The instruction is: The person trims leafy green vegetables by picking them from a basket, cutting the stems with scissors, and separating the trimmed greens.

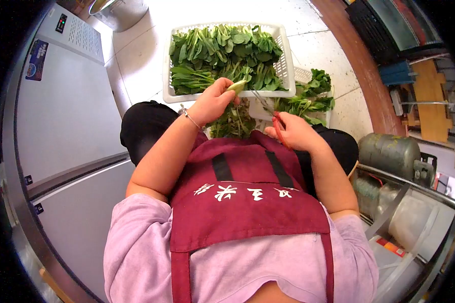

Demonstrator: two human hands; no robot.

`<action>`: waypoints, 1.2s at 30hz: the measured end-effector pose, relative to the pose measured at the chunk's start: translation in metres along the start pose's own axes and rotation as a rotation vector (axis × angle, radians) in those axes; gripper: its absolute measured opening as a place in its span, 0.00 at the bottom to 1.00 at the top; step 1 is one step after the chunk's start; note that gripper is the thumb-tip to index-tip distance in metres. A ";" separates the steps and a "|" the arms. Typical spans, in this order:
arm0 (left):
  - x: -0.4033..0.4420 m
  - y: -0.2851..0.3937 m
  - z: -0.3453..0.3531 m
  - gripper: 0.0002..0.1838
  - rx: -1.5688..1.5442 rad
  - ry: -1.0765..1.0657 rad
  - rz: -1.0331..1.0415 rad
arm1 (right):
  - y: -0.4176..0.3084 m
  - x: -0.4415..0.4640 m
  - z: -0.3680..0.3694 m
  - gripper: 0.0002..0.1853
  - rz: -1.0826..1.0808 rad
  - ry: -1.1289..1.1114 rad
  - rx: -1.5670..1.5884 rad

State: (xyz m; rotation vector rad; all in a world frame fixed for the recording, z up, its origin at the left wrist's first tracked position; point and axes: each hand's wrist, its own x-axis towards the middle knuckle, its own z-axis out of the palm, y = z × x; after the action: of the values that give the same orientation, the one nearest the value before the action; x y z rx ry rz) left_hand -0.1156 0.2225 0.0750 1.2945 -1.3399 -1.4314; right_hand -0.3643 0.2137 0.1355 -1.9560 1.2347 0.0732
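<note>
My left hand (218,100) is closed around a leafy green vegetable, and its pale stem end (237,86) pokes out past the fingers. My right hand (295,132) grips red-handled scissors (278,126), their blades pointing up and left toward that stem end. Beyond both hands stands a white plastic basket (168,60) filled with rows of leafy greens (222,45). More greens (308,101) lie to the right, partly over a smaller white container (257,110). Below my left hand are darker leaves (232,122); whether they belong to the held vegetable I cannot tell.
A large white fridge-like cabinet (70,111) stands close on the left. A metal pot (118,14) is on the tiled floor at the upper left. To the right are a metal rack (389,217) with jars and a greenish cylinder (390,154).
</note>
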 end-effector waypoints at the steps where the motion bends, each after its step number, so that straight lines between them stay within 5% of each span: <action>1: -0.002 0.000 0.001 0.10 0.001 -0.001 0.000 | 0.002 0.001 0.003 0.24 0.001 0.001 0.001; 11: -0.012 -0.016 0.024 0.13 0.435 -0.153 -0.064 | 0.011 0.014 0.043 0.29 0.012 -0.241 0.152; 28: -0.002 -0.080 0.043 0.19 0.475 -0.277 -0.303 | 0.056 0.028 0.081 0.30 0.140 -0.327 0.239; 32: 0.006 -0.085 0.023 0.19 0.651 -0.208 -0.153 | 0.053 0.030 0.075 0.29 0.077 -0.244 0.106; 34: 0.014 -0.038 -0.003 0.17 0.643 -0.199 -0.330 | 0.055 0.032 0.074 0.32 0.134 -0.274 0.038; 36: 0.026 -0.023 -0.037 0.14 0.781 -0.008 -0.107 | 0.063 0.036 0.078 0.32 0.130 -0.307 -0.002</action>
State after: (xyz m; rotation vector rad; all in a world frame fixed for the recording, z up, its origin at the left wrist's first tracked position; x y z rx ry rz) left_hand -0.0819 0.1930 0.0502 1.8613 -1.9584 -0.9896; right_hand -0.3671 0.2260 0.0297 -1.7844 1.1537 0.4248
